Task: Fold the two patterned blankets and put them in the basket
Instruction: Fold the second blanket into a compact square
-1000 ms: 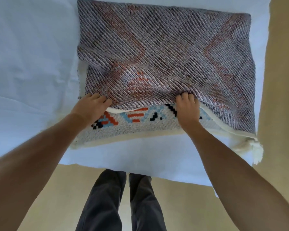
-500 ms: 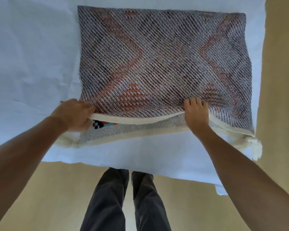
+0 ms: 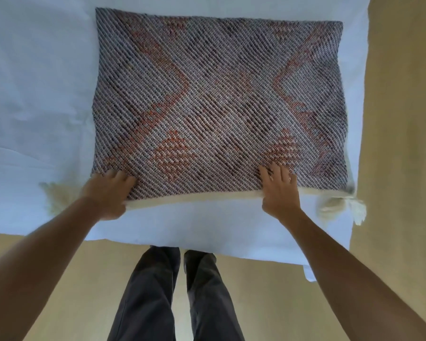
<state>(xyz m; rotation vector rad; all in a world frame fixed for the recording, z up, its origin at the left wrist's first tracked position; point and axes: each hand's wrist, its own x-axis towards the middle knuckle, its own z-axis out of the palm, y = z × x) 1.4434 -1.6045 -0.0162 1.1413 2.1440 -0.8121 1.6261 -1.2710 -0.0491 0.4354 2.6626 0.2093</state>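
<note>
I see the blanket now folded shut, colourful underside gone; my left hand pinches its near edge, right hand lies flat, fingers released. Fold done.

blanket: grey-lilac weave of fine diagonal ribs, dark and pale threads alternating; faded rust-orange zigzag bands run down the left and right parts; two brighter orange-and-white diamond patches sit near the near edge
hem: plain cream strip along the blanket's near edge
tassels: cream, one at the near right corner, another blurred at the near left corner
sheet: plain pale blue-white, no pattern
floor: flat tan-beige
trousers: plain dark charcoal grey
</note>
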